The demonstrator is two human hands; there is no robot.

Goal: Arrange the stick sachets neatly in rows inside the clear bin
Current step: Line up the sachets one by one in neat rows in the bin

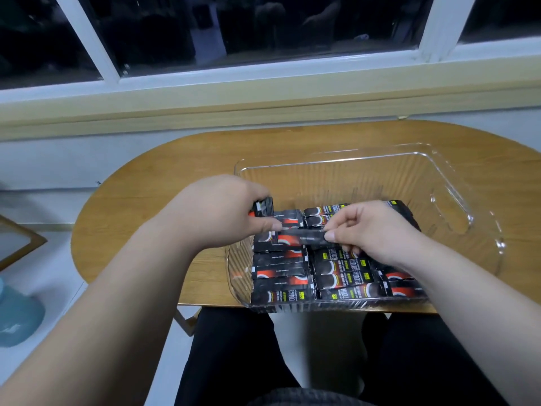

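Note:
A clear plastic bin (456,183) sits on the wooden table, its near half filled with rows of black and red stick sachets (342,273). Over the bin's left side, my left hand (216,212) grips a small bunch of sachets (263,207) and also pinches the left end of one single sachet (301,237). My right hand (371,230) pinches that same sachet's right end between thumb and fingers. The sachet lies level, just above the rows. The bin's far half holds nothing.
The oval wooden table (175,159) stands against a wall under a window sill (263,104). The bin's near edge hangs at the table's front edge, over my lap. A blue object (17,317) lies on the floor at left.

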